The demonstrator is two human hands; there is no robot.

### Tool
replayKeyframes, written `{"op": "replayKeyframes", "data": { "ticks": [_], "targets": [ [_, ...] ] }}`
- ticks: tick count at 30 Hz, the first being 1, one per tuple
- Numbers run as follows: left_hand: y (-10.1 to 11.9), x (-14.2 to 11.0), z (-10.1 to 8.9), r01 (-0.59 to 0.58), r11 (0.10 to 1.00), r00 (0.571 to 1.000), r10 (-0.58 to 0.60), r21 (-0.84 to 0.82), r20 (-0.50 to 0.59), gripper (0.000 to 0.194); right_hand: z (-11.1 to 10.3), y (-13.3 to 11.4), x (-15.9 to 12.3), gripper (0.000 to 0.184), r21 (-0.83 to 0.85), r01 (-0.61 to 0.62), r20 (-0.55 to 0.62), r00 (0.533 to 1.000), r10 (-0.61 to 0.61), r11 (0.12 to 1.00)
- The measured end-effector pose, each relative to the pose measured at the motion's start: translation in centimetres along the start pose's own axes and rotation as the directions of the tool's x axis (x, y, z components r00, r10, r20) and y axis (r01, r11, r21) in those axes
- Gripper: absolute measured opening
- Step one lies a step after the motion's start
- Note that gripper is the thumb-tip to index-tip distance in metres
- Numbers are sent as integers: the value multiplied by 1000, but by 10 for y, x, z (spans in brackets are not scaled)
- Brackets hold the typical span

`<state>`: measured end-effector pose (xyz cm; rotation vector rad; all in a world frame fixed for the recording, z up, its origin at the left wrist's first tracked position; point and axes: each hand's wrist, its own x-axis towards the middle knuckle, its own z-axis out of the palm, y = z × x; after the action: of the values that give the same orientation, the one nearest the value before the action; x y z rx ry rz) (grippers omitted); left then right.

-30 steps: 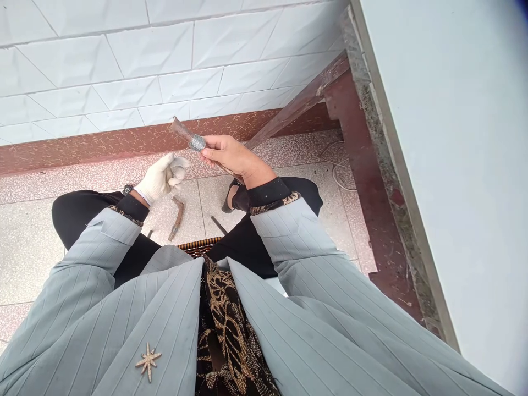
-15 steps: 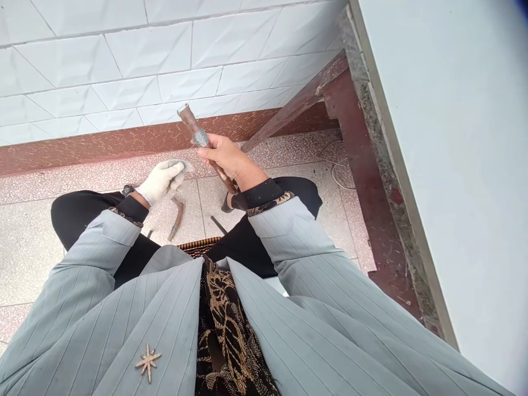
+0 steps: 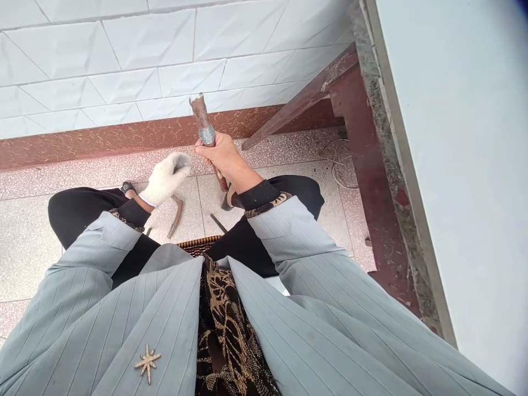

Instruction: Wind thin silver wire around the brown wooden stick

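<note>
My right hand (image 3: 226, 157), bare, is wrapped round a brown wooden stick (image 3: 200, 113) with a split, jagged upper end. The stick tilts up and to the left, and its lower part runs behind my hand. Just above my fingers, a tight coil of grey wire (image 3: 207, 135) circles the stick. My left hand (image 3: 167, 177), in a white knitted glove, is to the left of the stick and apart from it. Its fingers curl towards the thumb; whatever they may pinch is too fine to see. A bent stick (image 3: 176, 217) with a greyish lower end lies on the floor below the glove.
A dark rod (image 3: 218, 223) lies by my leg, near a woven rim (image 3: 200, 242). The tiled wall (image 3: 148, 41) stands ahead. To the right are a slanting wooden brace (image 3: 301, 99), a reddish-brown upright (image 3: 367, 159), a pale cable (image 3: 340, 179) and a white surface (image 3: 462, 137).
The stick has turned more upright and moved slightly right in my right hand. My gloved left hand has shifted a little, its fingers now curled with a visible gap.
</note>
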<state>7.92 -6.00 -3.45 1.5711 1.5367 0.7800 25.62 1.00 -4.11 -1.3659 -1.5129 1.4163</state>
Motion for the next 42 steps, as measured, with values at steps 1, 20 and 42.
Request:
{"op": "replayKeyframes", "data": {
  "ticks": [1, 20, 42],
  "targets": [
    [0, 0, 0, -11, 998, 999, 13, 57, -46, 25, 0, 0, 0, 17, -9, 7, -8, 1000, -7, 1000],
    [13, 0, -3, 147, 963, 989, -139, -224, 54, 20, 9, -1, -1, 20, -103, 195, 97, 978, -185, 975],
    [3, 6, -9, -8, 990, 989, -13, -139, -149, 11, 21, 1, -8, 22, 108, -83, 40, 996, 79, 991]
  ]
}}
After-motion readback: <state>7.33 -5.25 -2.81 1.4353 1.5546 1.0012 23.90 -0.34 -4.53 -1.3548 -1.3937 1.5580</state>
